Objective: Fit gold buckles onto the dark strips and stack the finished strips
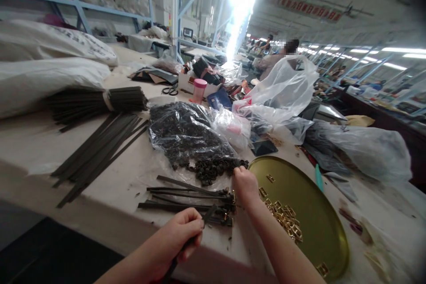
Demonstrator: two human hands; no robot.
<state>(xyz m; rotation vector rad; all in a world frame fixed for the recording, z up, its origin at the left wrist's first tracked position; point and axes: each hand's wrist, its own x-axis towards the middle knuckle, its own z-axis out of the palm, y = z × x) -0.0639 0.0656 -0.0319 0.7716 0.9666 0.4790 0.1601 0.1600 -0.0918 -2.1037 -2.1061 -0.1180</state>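
Note:
My left hand is closed round a dark flat strap, whose end sticks out past the thumb. My right hand reaches to the right edge of a pile of small black loops, fingers pinched together; what is between them is hidden. Between the hands lie several dark straps with gold buckles at their right ends. Right of my right forearm, a round gold-coloured tray holds many loose gold buckles.
Loose straps and a banded strap bundle lie at left, near white sacks. A clear plastic bag of black pieces is behind the loops. Farther back are a pink-lidded jar, scissors and plastic bags.

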